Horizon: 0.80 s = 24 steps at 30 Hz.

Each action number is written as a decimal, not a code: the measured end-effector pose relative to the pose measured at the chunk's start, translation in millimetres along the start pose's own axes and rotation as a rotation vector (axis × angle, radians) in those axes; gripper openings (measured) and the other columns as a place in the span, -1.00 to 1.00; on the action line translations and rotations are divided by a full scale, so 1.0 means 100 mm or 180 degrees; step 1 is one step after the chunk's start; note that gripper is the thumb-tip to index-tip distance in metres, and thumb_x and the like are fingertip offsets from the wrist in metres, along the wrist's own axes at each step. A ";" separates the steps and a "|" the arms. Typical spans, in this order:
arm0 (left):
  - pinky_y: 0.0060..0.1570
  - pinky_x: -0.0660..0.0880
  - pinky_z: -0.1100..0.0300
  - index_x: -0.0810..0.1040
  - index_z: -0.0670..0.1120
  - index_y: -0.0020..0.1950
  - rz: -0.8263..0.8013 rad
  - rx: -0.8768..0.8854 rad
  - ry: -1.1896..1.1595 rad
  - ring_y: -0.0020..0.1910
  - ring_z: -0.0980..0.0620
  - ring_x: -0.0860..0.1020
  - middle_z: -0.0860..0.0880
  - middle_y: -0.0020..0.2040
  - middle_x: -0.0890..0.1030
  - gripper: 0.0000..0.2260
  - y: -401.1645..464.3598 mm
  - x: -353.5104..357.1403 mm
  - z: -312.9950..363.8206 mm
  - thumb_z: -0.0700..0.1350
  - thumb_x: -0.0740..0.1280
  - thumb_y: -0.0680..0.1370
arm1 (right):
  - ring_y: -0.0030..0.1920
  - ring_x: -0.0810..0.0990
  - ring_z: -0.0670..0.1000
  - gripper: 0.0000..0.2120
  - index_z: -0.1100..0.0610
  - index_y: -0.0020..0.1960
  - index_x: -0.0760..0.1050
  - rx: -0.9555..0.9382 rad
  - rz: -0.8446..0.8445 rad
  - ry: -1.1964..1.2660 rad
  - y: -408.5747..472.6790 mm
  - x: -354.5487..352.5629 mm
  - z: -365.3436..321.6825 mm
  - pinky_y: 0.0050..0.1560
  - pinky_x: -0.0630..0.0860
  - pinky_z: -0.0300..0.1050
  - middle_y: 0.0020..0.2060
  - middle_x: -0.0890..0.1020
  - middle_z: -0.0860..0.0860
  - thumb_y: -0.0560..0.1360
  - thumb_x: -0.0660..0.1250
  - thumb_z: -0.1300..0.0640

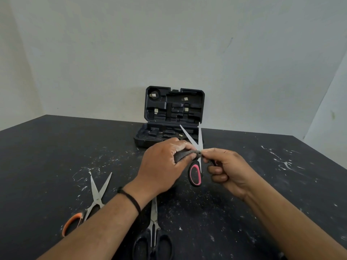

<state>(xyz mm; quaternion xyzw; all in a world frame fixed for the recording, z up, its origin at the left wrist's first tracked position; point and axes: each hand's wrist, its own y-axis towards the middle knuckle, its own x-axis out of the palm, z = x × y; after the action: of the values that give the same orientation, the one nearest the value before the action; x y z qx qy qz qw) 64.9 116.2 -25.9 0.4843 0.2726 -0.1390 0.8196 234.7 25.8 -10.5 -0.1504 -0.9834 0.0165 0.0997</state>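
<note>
I hold a pair of scissors with black and pink handles (195,174) above the table, blades spread and pointing away from me. My right hand (228,170) grips one handle, which its fingers mostly hide. My left hand (165,164) pinches a dark grey piece of abrasive cloth (185,154) against the blades near the pivot. The pink-lined handle loop hangs free between my hands.
Orange-handled scissors (90,205) lie with blades apart at the near left of the black, white-flecked table (262,184). Black-handled scissors (153,233) lie closed near the front edge. An open dark tool case (173,107) stands at the back against the wall.
</note>
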 end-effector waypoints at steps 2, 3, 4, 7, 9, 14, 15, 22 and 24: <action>0.00 0.53 0.15 0.66 0.16 0.05 0.0047 0.0040 0.0133 -0.03 0.22 0.59 0.22 -0.04 0.64 -0.85 -0.02 -0.02 -0.01 0.13 0.34 0.56 | -0.53 0.27 -0.15 -0.86 0.22 -0.13 0.57 0.0040 -0.0057 -0.0036 0.00 0.02 0.01 -0.63 0.12 -0.35 -0.34 0.53 0.01 0.59 0.32 0.26; -0.03 0.53 0.18 0.66 0.16 0.03 0.0126 0.0028 0.0215 -0.05 0.23 0.59 0.22 -0.06 0.64 -0.87 -0.03 -0.03 0.00 0.12 0.36 0.56 | -0.53 0.27 -0.15 -0.87 0.22 -0.13 0.57 0.0053 -0.0070 -0.0047 -0.01 0.03 0.01 -0.63 0.11 -0.36 -0.34 0.53 0.01 0.59 0.33 0.25; -0.06 0.52 0.22 0.66 0.16 0.01 0.0243 -0.0012 0.0284 -0.07 0.23 0.59 0.22 -0.08 0.64 -0.90 -0.03 -0.04 0.01 0.11 0.37 0.55 | -0.53 0.27 -0.16 -0.87 0.22 -0.13 0.57 0.0064 -0.0086 -0.0053 0.00 0.04 0.01 -0.62 0.11 -0.36 -0.33 0.53 0.01 0.58 0.34 0.25; -0.15 0.52 0.25 0.65 0.14 -0.05 0.0660 -0.0242 0.0335 -0.15 0.24 0.58 0.22 -0.14 0.64 -0.92 -0.01 -0.07 0.02 0.09 0.39 0.56 | -0.52 0.26 -0.16 -0.89 0.28 -0.04 0.60 0.0049 -0.0169 -0.0119 -0.01 0.06 -0.01 -0.62 0.11 -0.36 -0.34 0.53 -0.01 0.58 0.35 0.23; -0.22 0.53 0.24 0.65 0.12 -0.06 0.0939 -0.0489 0.0357 -0.21 0.24 0.57 0.22 -0.17 0.65 -0.91 0.01 -0.10 0.00 0.09 0.39 0.56 | -0.53 0.26 -0.17 -0.82 0.34 0.09 0.60 0.0062 -0.0230 -0.0229 -0.02 0.06 -0.01 -0.61 0.12 -0.36 -0.35 0.52 -0.02 0.58 0.35 0.23; -0.31 0.52 0.21 0.59 0.12 -0.11 0.1134 -0.0734 0.0145 -0.31 0.22 0.57 0.19 -0.27 0.63 -0.90 0.01 -0.17 -0.04 0.10 0.42 0.55 | -0.53 0.28 -0.15 -0.84 0.34 0.07 0.61 0.0023 -0.0124 -0.0409 -0.01 0.06 0.04 -0.60 0.14 -0.35 -0.35 0.54 0.00 0.58 0.36 0.24; -0.32 0.54 0.22 0.59 0.13 -0.10 0.0932 -0.0588 0.0072 -0.30 0.23 0.58 0.20 -0.26 0.63 -0.90 0.01 -0.16 -0.01 0.11 0.41 0.55 | -0.52 0.28 -0.15 -0.84 0.33 0.05 0.62 0.0002 -0.0043 -0.0419 0.00 0.06 0.04 -0.60 0.14 -0.34 -0.34 0.54 0.01 0.58 0.37 0.24; -0.22 0.54 0.15 0.56 0.15 -0.08 0.0551 -0.0374 0.0158 -0.23 0.24 0.59 0.23 -0.19 0.64 -0.85 -0.01 -0.04 0.06 0.20 0.34 0.54 | -0.53 0.29 -0.15 -0.90 0.26 -0.04 0.63 -0.0031 -0.0023 -0.0368 -0.01 0.06 0.05 -0.60 0.16 -0.34 -0.32 0.55 0.02 0.58 0.37 0.23; -0.28 0.49 0.24 0.53 0.14 -0.11 0.0749 -0.0508 0.0240 -0.27 0.24 0.56 0.20 -0.22 0.63 -0.85 0.00 -0.08 0.04 0.17 0.35 0.56 | -0.53 0.28 -0.16 -0.90 0.27 -0.01 0.62 -0.0019 -0.0199 -0.0365 -0.02 0.06 0.03 -0.61 0.15 -0.35 -0.31 0.54 0.02 0.58 0.36 0.23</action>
<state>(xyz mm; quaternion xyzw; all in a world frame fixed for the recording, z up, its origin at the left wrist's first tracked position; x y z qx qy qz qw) 60.1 112.3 -19.7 0.4512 0.2548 -0.0016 0.8553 228.4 26.0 -12.5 -0.1187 -0.9918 0.0191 0.0432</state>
